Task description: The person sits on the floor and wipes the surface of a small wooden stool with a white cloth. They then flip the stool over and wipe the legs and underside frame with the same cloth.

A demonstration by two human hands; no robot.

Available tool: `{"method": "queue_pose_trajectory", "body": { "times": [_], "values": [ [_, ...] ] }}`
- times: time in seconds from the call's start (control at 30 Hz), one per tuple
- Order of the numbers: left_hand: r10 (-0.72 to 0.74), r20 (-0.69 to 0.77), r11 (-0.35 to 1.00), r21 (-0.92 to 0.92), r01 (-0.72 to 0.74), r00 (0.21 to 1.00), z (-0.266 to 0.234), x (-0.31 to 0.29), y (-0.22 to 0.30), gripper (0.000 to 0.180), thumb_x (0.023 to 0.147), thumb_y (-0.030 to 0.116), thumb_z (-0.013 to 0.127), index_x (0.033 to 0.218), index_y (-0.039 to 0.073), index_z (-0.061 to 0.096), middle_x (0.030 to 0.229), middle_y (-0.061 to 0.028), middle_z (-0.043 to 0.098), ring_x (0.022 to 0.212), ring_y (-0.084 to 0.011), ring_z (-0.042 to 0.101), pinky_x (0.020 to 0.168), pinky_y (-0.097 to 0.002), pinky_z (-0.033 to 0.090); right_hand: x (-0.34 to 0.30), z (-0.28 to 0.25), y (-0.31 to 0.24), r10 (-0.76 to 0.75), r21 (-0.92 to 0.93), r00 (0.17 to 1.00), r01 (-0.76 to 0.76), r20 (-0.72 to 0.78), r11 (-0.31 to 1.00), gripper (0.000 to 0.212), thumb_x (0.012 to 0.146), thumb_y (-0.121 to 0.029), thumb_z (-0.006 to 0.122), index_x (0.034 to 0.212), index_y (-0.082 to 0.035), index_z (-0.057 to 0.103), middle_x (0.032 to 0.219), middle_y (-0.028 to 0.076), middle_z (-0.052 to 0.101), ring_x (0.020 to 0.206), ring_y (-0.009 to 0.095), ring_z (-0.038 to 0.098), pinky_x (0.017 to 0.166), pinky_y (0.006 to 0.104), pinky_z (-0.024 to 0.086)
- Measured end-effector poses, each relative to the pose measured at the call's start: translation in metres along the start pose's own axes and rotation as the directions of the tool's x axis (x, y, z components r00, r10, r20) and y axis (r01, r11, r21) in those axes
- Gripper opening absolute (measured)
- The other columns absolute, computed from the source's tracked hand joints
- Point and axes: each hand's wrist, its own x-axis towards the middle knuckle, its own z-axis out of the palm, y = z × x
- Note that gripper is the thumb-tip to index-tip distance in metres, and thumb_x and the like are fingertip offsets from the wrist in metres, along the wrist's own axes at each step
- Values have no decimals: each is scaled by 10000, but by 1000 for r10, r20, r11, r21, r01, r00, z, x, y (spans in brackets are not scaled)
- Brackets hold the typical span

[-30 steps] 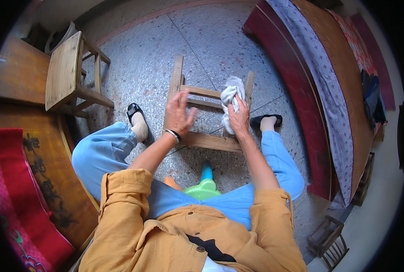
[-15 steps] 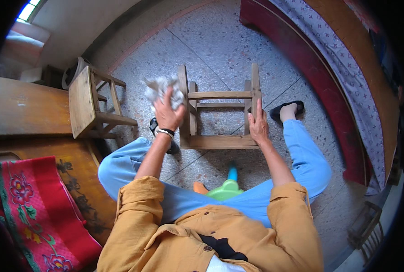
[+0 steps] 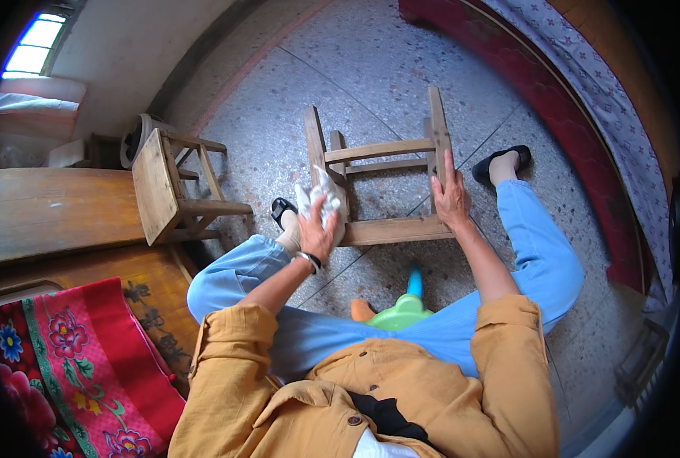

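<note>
**Bare wood under my right grip, a soft rag in my left**

The wooden frame [image 3: 397,230] sits on the floor [image 3: 279,91], its near board toward me and its uprights pointing away. My left grip [image 3: 317,233] holds a bunched rag [image 3: 326,192] against the frame's left upright, fingers loosely spread. My right grip [image 3: 452,200] lies over its right upright, thumb on the inner side; I cannot tell how tightly it closes.

I judge the frame stiff and sturdy, light enough to tip by hand, and hardly fragile. The bare wood should give decent friction, though edges might splinter. The uprights or the near board look best to hold. The rag seems limp and weightless, best bunched in the palm.

I can read no writing or label on the frame. Right of it, a pale cloth [image 3: 584,72] repeats a small motif; left of it, a red cloth [image 3: 137,336] shows flowers.
</note>
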Motion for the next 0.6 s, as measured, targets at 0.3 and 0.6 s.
{"method": "queue_pose_trajectory", "body": {
  "times": [0.3, 0.6],
  "values": [
    [199, -93, 980, 29, -197, 976, 10, 60, -3, 529, 934, 355, 486, 1391, 143, 323, 1295, -340, 394, 1229, -509, 345, 1074, -533, 228, -3, -3, -5, 7, -20, 1000, -7, -14, 1000, 711, 915, -296, 536, 1497, -275, 128, 1171, 187, 522, 887, 394, 610, 632, 470, 514],
    [4, -210, 996, -90, -23, 978, 10, 223, 10, 520, 918, 400, 514, 1347, 131, 393, 1240, -336, 482, 1160, -480, 453, 993, -490, 357, -1, -6, -7, 16, 3, 1000, -16, 9, 1000, 711, 911, -268, 535, 1497, -253, 133, 1175, 196, 528, 886, 396, 612, 613, 454, 524]
  ]
}}
